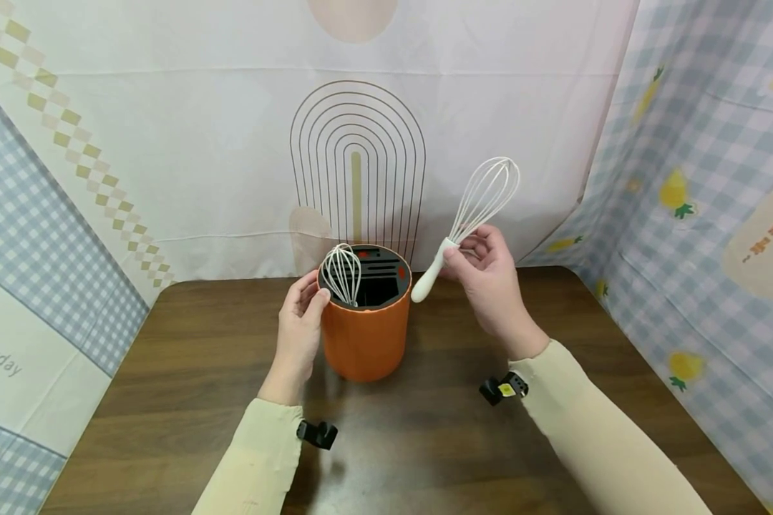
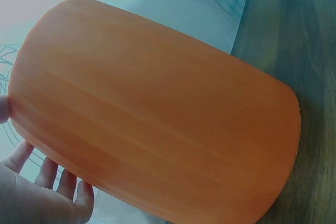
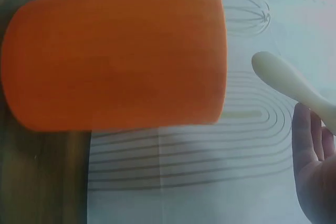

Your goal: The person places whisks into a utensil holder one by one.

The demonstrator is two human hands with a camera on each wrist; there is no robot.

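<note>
Sleeves [image 1: 602, 433] — left hand [image 1: 300, 332] grips orange holder [image 1: 367, 342] — right hand [image 1: 491, 290] holds whisk [image 1: 438, 260].

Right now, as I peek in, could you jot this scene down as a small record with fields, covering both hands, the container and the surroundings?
Left hand: fingers grip the orange container near its rim
Right hand: holds a white whisk, tilted, wires up, handle end down
Container: upright on the wooden table; black slotted insert in its top
Inside container: second whisk, wires up, handle hidden
Held whisk's position: outside the container, apart from it
Backdrop: pale patterned cloth
</note>
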